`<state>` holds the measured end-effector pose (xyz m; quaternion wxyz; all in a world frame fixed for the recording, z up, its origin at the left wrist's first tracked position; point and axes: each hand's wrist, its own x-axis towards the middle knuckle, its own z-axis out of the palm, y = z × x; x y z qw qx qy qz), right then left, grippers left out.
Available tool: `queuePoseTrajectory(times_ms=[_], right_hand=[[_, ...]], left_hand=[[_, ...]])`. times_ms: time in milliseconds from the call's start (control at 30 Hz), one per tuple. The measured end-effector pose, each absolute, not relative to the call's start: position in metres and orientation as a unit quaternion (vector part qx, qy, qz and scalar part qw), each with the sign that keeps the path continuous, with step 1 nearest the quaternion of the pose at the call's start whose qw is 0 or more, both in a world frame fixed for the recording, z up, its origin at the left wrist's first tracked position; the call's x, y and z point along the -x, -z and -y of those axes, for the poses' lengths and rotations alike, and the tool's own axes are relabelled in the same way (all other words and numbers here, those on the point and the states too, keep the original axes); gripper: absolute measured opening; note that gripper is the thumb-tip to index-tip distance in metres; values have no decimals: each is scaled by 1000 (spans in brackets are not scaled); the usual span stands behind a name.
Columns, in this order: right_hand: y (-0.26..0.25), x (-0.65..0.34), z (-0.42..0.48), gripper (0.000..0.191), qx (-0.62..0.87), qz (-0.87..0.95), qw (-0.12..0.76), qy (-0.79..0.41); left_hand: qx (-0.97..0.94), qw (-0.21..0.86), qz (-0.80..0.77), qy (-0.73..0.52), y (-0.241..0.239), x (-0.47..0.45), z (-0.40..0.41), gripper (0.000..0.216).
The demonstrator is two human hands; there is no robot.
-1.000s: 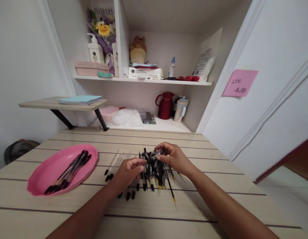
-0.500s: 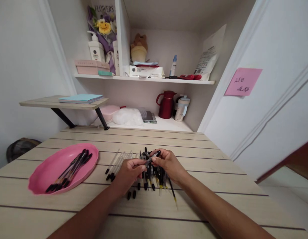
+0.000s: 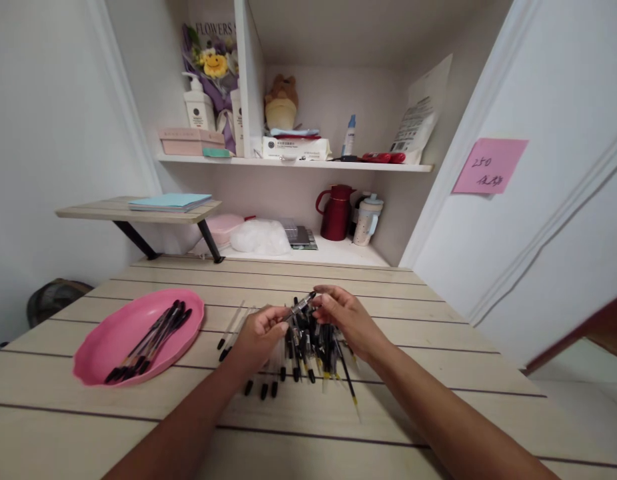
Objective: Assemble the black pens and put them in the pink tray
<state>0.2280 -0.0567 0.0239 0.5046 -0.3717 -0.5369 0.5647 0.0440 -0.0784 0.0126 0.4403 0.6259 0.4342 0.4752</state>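
Observation:
Pinched in my left hand [image 3: 262, 333] is a pen [image 3: 301, 305] with a clear barrel and a dark end, tilted up to the right above a pile. My right hand [image 3: 346, 317] is beside the pen's upper end, thumb and fingers apart. Below both hands lies a heap of black pen parts [image 3: 301, 353], with caps and yellow-ended refills [image 3: 349, 383] among them. Clear pen barrels with black ends [image 3: 231, 333] are lined up left of the heap, partly hidden by my left hand. Several pens [image 3: 151, 340] rest in a pink tray [image 3: 96, 357] further left.
A small raised shelf [image 3: 93, 210] with blue-covered paper [image 3: 171, 201] stands at the table's back left. Behind the table, the cabinet holds a plastic bag [image 3: 261, 237], a red jug [image 3: 336, 213] and a light cup [image 3: 367, 221]. A pink note [image 3: 491, 167] hangs on the right.
My right fingers have loosened from the pen and spread beside its upper end. My left hand keeps hold of it, more of the pen now showing. The view has shifted slightly.

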Motion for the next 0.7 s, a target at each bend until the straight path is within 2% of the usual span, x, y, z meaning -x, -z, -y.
queuePoseTrajectory(times_ms=[67,133,200,267,433,600,700], right_hand=[[-23,-235,53,41,398,524,511,-553],[-20,-240,49,38,415,518,511,-547],[-15,-242,46,36,421,516,508,-547],[-12,-243,43,35,424,521,499,-547],[-10,-242,42,35,435,534,481,-542],[-14,-246,40,36,449,531,482,-534],[-17,-251,36,34,450,538,487,-520]], left_hand=[[-647,333,-484,-487,-22,-28,73,26],[-656,170,-569,-466,-35,-1,70,24],[-643,10,-663,-383,-49,33,69,24],[-561,-71,-775,-282,-60,69,72,28],[-442,3,-888,-123,-60,126,80,31],[-442,40,-892,-83,-54,132,78,25],[-459,31,-884,-81,-55,125,74,31]])
